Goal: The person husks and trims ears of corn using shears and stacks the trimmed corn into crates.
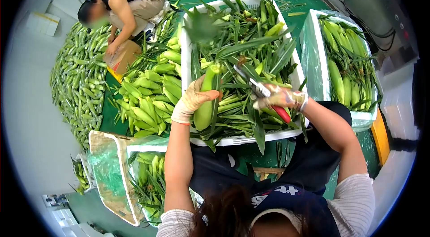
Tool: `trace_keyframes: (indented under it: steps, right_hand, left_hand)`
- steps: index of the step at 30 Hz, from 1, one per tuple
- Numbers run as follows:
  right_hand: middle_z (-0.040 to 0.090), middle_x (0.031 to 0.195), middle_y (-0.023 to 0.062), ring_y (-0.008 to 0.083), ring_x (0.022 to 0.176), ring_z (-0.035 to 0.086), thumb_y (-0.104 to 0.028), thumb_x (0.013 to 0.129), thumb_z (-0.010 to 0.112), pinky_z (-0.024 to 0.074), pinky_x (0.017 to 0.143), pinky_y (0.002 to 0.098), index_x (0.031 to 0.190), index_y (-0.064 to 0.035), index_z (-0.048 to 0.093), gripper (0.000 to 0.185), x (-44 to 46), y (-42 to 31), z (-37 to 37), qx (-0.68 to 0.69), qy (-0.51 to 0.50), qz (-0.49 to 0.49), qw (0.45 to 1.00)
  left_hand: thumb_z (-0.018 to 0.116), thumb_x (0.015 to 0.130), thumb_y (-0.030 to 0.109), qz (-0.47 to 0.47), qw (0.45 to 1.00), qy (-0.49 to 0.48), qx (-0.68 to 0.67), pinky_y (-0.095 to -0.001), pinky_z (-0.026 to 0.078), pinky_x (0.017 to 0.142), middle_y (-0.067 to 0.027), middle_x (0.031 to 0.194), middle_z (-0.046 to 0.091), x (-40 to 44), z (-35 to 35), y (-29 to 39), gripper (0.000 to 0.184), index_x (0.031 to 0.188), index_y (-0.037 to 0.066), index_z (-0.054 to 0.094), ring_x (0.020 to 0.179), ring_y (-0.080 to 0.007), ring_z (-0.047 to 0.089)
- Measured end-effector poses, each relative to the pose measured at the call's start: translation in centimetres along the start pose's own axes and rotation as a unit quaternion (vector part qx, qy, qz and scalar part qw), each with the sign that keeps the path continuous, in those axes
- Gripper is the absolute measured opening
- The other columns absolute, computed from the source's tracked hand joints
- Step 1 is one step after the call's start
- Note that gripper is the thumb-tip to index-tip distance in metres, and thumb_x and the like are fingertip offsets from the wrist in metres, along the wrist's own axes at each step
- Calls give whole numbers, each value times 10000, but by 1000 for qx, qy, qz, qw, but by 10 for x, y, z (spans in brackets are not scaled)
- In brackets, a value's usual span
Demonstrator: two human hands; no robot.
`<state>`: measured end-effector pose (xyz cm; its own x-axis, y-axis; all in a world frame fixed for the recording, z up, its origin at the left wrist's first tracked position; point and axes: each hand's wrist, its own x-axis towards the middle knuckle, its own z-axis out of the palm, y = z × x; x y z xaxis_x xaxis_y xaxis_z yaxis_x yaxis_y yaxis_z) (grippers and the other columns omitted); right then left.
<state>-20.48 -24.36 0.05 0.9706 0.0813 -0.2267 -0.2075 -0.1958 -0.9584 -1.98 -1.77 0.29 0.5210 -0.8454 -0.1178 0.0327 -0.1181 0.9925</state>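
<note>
My left hand (195, 99), in a pale stained glove, is wrapped round a green husked corn ear (204, 114). The cut stem end of the ear points up and away from me. My right hand (283, 97), also gloved, grips a pair of shears (255, 84) with a red handle; their blades point up and left toward the stem end, with a small gap between. Both hands are above a large white crate (234, 140) heaped with loose green leaves and husk trimmings (246, 49).
Corn ears (148, 98) lie piled left of the crate. Another person (130, 4) crouches at the upper left by a cardboard box (123, 55) and a heap of wrapped corn (80, 71). A lined crate of corn (313, 58) stands at the right, another crate (148, 148) at the lower left.
</note>
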Motion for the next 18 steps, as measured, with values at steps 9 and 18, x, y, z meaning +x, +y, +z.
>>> trace_keyframes:
  steps: [9,18]
  right_hand:
    - [528,588,29,140,469,547,-99,799,679,486,444,299,919,-38,533,199,23,-3,13,386,92,76,915]
    - [572,842,-12,105,779,542,-199,770,751,461,708,254,993,-58,566,322,76,12,47,106,173,112,973]
  left_hand:
    - [759,674,521,-91,961,-169,-201,-308,504,671,-102,809,631,13,-4,2,718,1089,-29,557,717,-182,611]
    - [519,896,469,-35,949,313,5,-329,449,840,-136,1052,627,61,-94,-41,607,1224,-42,527,929,-241,596]
